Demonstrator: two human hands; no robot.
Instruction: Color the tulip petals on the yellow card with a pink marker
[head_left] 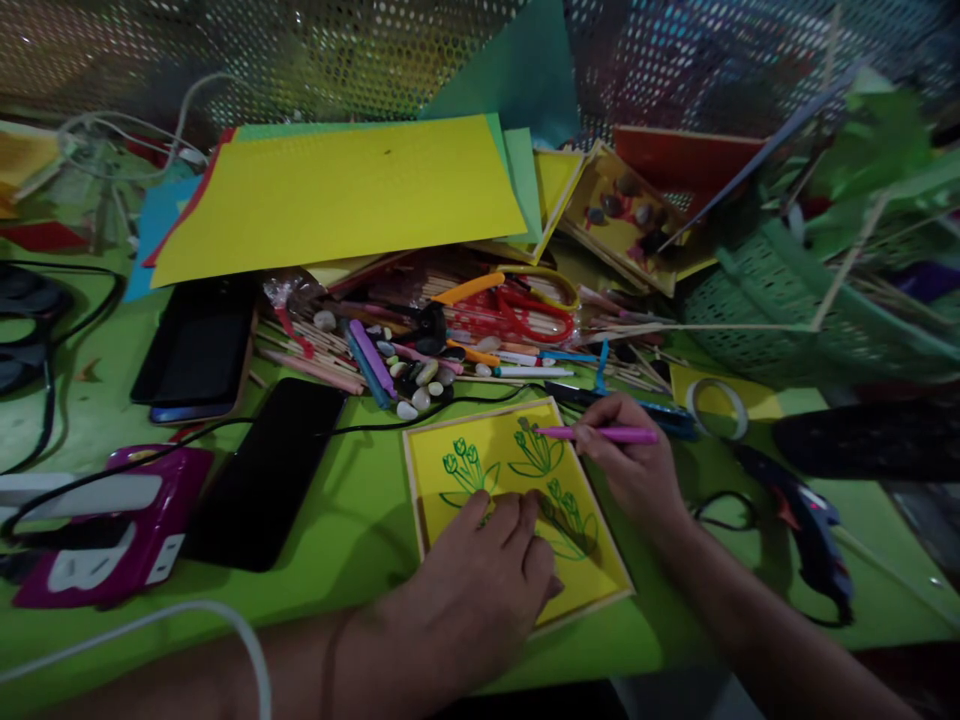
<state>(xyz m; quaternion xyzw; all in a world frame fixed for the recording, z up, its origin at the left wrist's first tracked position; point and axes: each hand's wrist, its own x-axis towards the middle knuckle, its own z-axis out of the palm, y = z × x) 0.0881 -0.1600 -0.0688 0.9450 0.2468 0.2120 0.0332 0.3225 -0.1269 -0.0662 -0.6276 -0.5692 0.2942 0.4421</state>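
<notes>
A yellow card in a thin pale wooden frame (pixel 604 590) lies on the green table, with several tulips drawn on it in green line. My right hand (pixel 634 465) pinches a pink-purple felt-tip pen (pixel 630 435), its tip at the upper right tulip drawing (pixel 534 450), where some petals look darkened. Resting on the lower left of the card is my left hand (pixel 480 580), fingers stretched over the paper and holding nothing. It covers part of the drawings. Another tulip drawing (pixel 566 515) shows between my two hands.
Behind the card lie pebbles (pixel 424 375), sticks, pens and red-handled scissors (pixel 534 315). Stacked yellow sheets (pixel 337 200) stand farther back. A black phone (pixel 266 475) and a magenta power strip (pixel 169 500) are left; a glue gun (pixel 806 530), tape roll (pixel 718 408) and green basket (pixel 780 300) are right.
</notes>
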